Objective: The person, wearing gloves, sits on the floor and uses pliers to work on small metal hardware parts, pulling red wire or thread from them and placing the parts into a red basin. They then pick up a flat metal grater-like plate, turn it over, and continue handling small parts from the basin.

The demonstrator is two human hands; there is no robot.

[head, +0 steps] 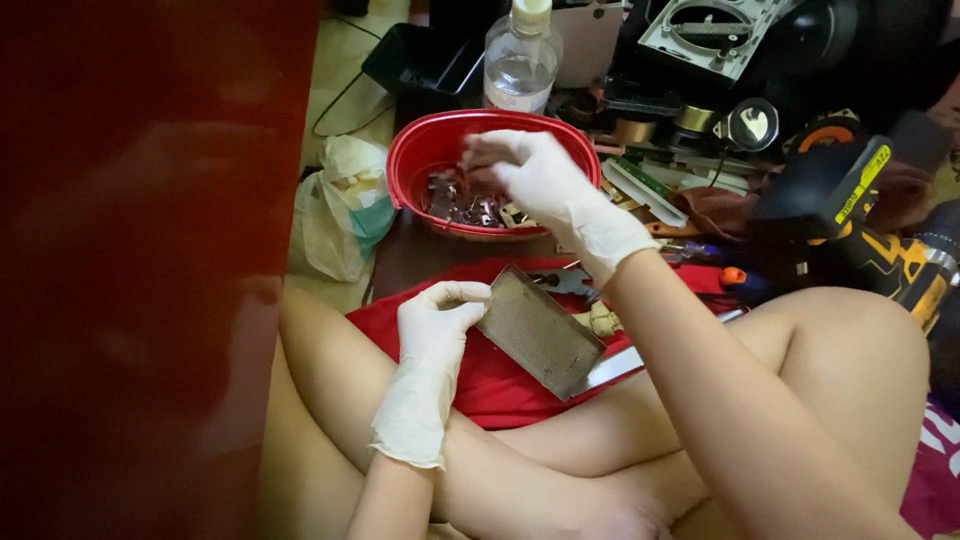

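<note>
Both my hands wear white gloves. My left hand (437,325) grips the near corner of a flat rectangular metal plate (540,331), brownish and tilted, held over a red cloth (500,385) on my lap. My right hand (525,170) reaches into a red plastic bowl (420,145) that holds several small dark metal parts (470,208). Its fingers are pinched together above them; whether a part is between them I cannot tell.
A red panel (140,270) fills the left side. A clear plastic bottle (520,60) stands behind the bowl, a white plastic bag (340,205) to its left. A yellow-black power drill (880,240), tape rolls and tools crowd the right. My bare crossed legs lie below.
</note>
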